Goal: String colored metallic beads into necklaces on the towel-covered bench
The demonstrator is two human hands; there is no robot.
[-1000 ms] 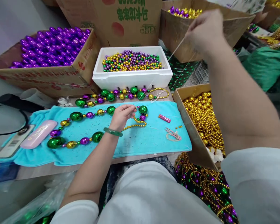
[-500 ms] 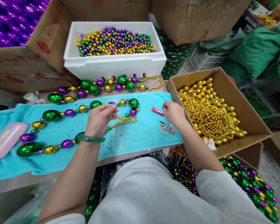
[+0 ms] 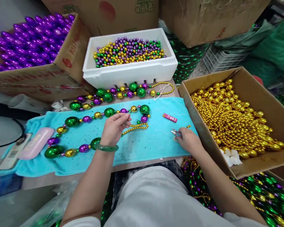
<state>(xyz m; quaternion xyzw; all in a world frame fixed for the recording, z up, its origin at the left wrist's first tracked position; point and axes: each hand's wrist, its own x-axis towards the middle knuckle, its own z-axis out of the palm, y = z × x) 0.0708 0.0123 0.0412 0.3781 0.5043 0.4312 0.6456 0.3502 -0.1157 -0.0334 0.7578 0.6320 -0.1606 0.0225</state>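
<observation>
My left hand (image 3: 117, 126) is closed in a pinch on a thin clear thread (image 3: 130, 111), beside a necklace (image 3: 72, 121) of large green, purple and gold beads. That necklace lies in a loop on a blue towel (image 3: 137, 151), with a strand of small gold beads (image 3: 138, 126) near the fingertips. At the right of the towel, my right hand (image 3: 188, 138) has its fingers closed over the handles of small metal snips (image 3: 174, 131), whose tips point left. Close to its knuckles lie a few tiny gold beads (image 3: 188, 126). A pink-red lighter-like stick (image 3: 169, 117) lies above the snips.
A second bead necklace (image 3: 107, 96) lies before a white foam box (image 3: 132, 71) of mixed beads. Cardboard boxes hold purple beads (image 3: 38, 37) and gold beads (image 3: 229, 116). A pink case (image 3: 38, 143) and a phone-like slab (image 3: 13, 154) lie at the left.
My right hand has moved down from beside the pink-red stick to the snips and closed on them. My left hand keeps its pinch on the thread. The view has shifted left.
</observation>
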